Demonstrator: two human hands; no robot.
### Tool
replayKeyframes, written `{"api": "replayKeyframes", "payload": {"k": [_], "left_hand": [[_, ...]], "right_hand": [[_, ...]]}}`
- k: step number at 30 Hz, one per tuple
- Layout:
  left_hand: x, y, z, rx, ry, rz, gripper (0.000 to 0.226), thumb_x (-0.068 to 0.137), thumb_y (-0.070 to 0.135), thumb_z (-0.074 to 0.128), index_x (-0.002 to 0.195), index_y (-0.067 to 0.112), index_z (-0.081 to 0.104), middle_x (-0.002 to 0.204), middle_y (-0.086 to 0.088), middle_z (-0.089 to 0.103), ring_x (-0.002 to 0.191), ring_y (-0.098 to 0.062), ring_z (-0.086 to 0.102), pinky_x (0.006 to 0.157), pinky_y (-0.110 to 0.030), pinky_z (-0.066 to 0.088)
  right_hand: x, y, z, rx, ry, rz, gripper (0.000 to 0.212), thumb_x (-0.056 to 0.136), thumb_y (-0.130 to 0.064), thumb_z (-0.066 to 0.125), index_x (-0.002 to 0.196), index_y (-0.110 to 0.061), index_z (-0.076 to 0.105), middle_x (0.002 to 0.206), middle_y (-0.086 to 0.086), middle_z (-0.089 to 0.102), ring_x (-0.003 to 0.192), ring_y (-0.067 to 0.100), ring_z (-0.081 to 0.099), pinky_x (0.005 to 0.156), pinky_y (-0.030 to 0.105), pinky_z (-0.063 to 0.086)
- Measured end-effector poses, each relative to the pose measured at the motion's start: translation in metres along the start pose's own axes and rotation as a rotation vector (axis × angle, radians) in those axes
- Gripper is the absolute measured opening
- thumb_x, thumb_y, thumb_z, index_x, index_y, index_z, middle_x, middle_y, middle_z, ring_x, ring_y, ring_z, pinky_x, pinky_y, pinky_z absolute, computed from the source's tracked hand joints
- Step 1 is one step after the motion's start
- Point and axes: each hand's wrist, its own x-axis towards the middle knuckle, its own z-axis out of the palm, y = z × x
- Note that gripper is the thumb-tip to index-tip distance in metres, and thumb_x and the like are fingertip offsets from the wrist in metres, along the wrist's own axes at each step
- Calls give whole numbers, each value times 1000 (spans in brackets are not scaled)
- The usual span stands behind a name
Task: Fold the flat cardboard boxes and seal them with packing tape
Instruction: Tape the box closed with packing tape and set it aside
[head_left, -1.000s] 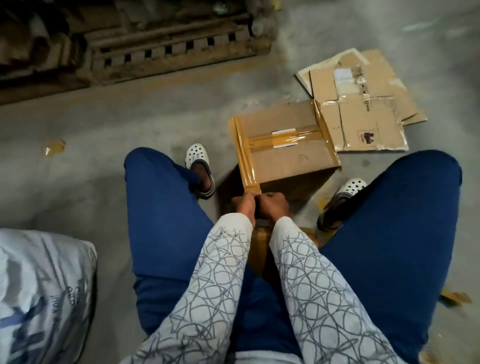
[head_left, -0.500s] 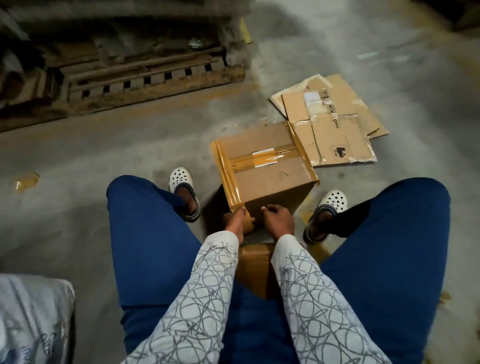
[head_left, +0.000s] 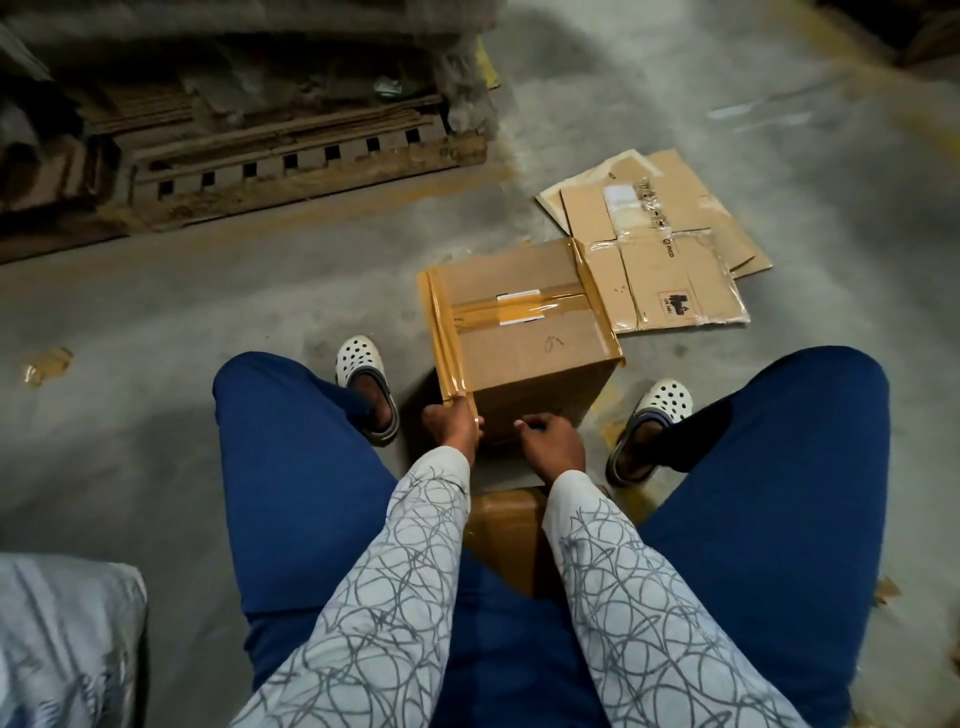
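From the head view, the left hand (head_left: 451, 425) is pinching the end of the packing tape (head_left: 442, 325) at the corner of the cardboard box (head_left: 524, 353) just ahead of it. The right hand (head_left: 553, 448), just beside the left, is curling its fingers against the box's near face. I cannot tell if it is holding anything. Flat cardboard boxes (head_left: 670, 280) are lying well beyond it.

White sleeves (head_left: 395, 597) with grey scribbled loops; blue trousers (head_left: 291, 478); white perforated clogs (head_left: 358, 356).
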Motion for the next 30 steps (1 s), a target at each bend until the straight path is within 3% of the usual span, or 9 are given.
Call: {"api": "replayKeyframes", "payload": {"k": [6, 8, 10, 12, 16, 19, 21, 26, 30], "left_hand": [[-2, 11, -12, -50, 19, -73, 28, 97, 17, 53, 116, -3, 56, 71, -11, 63, 52, -21, 56, 47, -28, 42], [-7, 6, -14, -72, 44, -41, 31, 94, 11, 56, 119, -7, 59, 87, -13, 65, 70, -27, 65, 54, -28, 45], [-14, 1, -17, -61, 107, 2, 32, 91, 4, 60, 120, -8, 62, 106, -15, 67, 98, -29, 67, 70, -26, 43], [-18, -6, -21, -52, 131, 23, 27, 88, 1, 61, 114, -7, 68, 102, -14, 69, 92, -27, 67, 70, -24, 42], [-24, -7, -26, -59, 120, 21, 23, 89, 2, 61, 110, -4, 71, 94, -13, 68, 79, -20, 59, 68, -24, 42], [-25, -2, -29, -129, 130, -16, 14, 88, 2, 62, 99, 0, 71, 80, -7, 64, 70, -19, 58, 61, -27, 43], [-23, -3, -29, -175, 138, -43, 22, 88, 0, 60, 106, -1, 71, 87, -7, 64, 78, -22, 60, 62, -28, 46], [-14, -9, -30, -218, 136, -86, 25, 87, 3, 60, 108, -1, 71, 102, -16, 72, 93, -34, 70, 78, -38, 57], [-13, -10, -29, -240, 132, -112, 14, 89, 2, 55, 89, 6, 68, 78, -7, 66, 69, -25, 62, 55, -28, 48]], "right_hand": [[2, -3, 1, 30, 6, -13, 28, 101, -19, 48, 119, -24, 68, 125, 5, 66, 113, 26, 62, 102, 40, 48], [1, -6, 3, 26, 2, -62, 30, 97, -9, 48, 106, -33, 64, 121, 1, 67, 102, 22, 67, 98, 45, 52], [0, -8, 4, 11, 22, -131, 32, 94, -2, 49, 101, -33, 54, 108, -3, 67, 91, 19, 69, 90, 46, 56], [-2, -11, 6, -5, 42, -204, 36, 90, 2, 50, 103, -31, 45, 100, -5, 67, 86, 18, 69, 83, 47, 59], [-6, -24, 14, -68, -4, -332, 49, 90, 1, 57, 117, -30, 30, 109, 2, 69, 92, 26, 70, 81, 47, 59], [-5, -31, 21, -232, -23, -473, 32, 95, -9, 58, 123, -20, 47, 109, 9, 71, 97, 29, 68, 78, 36, 52], [-2, -34, 26, -298, 21, -560, 22, 96, -16, 59, 118, -19, 61, 105, 9, 72, 96, 29, 67, 74, 30, 45], [4, -42, 30, -318, 73, -650, 24, 91, -16, 65, 114, -18, 69, 104, 10, 70, 93, 32, 67, 80, 45, 57], [15, -48, 27, -377, 56, -713, 30, 87, -9, 68, 117, -15, 70, 105, 13, 69, 93, 30, 65, 79, 39, 56]]}}
